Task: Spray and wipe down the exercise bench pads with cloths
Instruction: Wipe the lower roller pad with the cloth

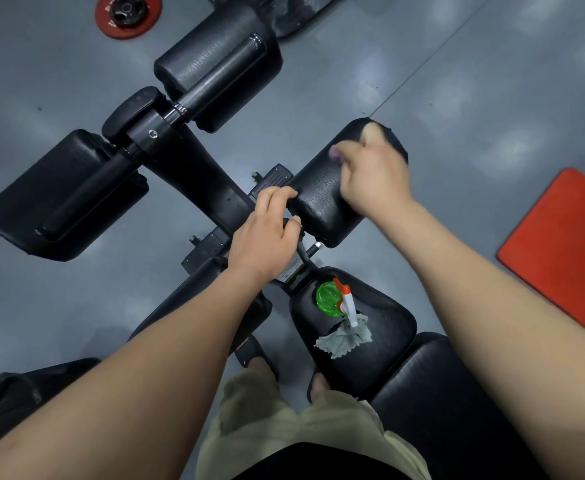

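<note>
The left grip curls its fingers over the near end of a black roller pad, while the right grip, blurred, is closed on a dark cloth pressed to the pad's far end. Nearer the person, a green spray bottle stands on the seat pad, touching a crumpled grey cloth. A red mat lies on the floor to the right.
</note>
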{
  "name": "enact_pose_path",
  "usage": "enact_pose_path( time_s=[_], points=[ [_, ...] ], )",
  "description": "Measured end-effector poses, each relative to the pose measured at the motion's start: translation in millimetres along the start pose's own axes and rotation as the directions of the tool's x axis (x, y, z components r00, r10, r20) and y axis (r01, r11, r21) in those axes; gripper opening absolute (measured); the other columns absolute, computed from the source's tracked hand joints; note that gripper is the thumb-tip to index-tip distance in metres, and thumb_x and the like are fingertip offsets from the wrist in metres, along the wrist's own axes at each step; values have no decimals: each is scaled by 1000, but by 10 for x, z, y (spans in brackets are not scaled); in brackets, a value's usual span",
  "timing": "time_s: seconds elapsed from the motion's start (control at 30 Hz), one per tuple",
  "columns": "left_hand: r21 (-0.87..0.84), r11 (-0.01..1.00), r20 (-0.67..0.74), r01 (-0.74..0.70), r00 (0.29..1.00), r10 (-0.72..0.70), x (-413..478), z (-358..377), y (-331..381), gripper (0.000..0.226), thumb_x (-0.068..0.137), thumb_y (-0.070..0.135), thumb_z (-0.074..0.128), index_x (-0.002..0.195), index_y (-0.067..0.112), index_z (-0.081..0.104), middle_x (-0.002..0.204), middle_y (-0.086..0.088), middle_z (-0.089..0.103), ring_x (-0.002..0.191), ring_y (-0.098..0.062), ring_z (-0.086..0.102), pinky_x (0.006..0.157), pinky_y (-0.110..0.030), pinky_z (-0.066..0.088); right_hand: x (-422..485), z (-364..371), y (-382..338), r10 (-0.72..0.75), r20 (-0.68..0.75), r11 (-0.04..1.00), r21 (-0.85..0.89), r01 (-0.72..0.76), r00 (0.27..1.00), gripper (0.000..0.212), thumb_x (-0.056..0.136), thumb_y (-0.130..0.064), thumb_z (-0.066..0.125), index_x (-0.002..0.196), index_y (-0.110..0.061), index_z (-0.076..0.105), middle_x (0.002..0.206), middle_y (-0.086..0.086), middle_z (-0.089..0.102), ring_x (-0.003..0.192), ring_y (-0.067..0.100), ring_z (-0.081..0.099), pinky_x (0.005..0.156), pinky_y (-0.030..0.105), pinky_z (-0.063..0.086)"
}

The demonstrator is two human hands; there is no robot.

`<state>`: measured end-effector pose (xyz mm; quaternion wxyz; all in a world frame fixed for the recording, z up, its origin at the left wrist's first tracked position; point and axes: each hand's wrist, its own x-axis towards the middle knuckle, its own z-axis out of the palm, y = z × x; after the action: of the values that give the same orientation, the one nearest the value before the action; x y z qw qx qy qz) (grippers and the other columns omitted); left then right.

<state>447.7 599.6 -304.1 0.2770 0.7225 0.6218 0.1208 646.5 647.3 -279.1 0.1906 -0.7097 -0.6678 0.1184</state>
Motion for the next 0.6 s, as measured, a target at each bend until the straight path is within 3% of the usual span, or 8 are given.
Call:
enact_pose_path(
  time_s=[0.17, 0.23, 0.33, 0.4, 0.5, 0.6],
  points=[
    [1, 1000, 7, -1, 1000, 1, 2, -4, 5, 32, 102, 34, 43, 134, 38, 41, 141, 23, 34, 100, -17, 58, 82, -39, 44, -270, 64, -7, -254, 50, 964, 97, 249, 966, 20, 96, -23, 61, 110, -26, 76, 87, 1, 40, 64, 22, 44, 52, 30, 40],
    [-5, 1000, 10, 0, 1000, 0, -2, -4, 6, 33, 102, 34, 43, 135, 37, 41, 142, 23, 34, 102, -16, 58, 84, -40, 45, -142, -5, 138, -215, 37, 972, 103, 210, 976, 21, 95, -23, 61, 109, -31, 75, 87, 1, 38, 64, 24, 47, 55, 32, 40],
    [-12, 1000, 7, -8, 1000, 8, -2, -4, 8, 33, 102, 34, 43, 135, 37, 41, 142, 23, 33, 102, -15, 58, 87, -40, 44, 160, -122, 352, 24, -24, 990, 139, -21, 999, 26, 98, -19, 52, 107, -27, 74, 95, 5, 41, 51, 27, 56, 61, 33, 47],
    [-9, 1000, 6, -7, 1000, 7, -3, -8, 2, 34, 102, 34, 43, 135, 37, 41, 142, 23, 34, 99, -14, 58, 86, -40, 44, 267, -118, 376, 117, -45, 987, 117, -111, 992, 29, 97, -15, 48, 106, -23, 74, 99, 7, 43, 54, 31, 60, 66, 34, 49],
    [-11, 1000, 1, -1, 1000, 1, -4, 6, -7, 33, 102, 34, 44, 135, 37, 41, 141, 23, 34, 94, -13, 58, 83, -39, 44, 104, 5, 221, 55, -77, 991, 128, -45, 995, 32, 91, -14, 48, 107, -20, 75, 99, 12, 50, 74, 34, 58, 70, 39, 51],
    [-5, 1000, -3, -2, 1000, 2, 1, 6, -4, 33, 102, 34, 44, 135, 37, 42, 141, 23, 35, 94, -14, 58, 82, -39, 43, -190, 149, 82, -22, -118, 982, 185, 44, 993, 30, 90, -13, 56, 111, -21, 76, 90, 6, 47, 72, 27, 57, 63, 33, 49]
  ],
)
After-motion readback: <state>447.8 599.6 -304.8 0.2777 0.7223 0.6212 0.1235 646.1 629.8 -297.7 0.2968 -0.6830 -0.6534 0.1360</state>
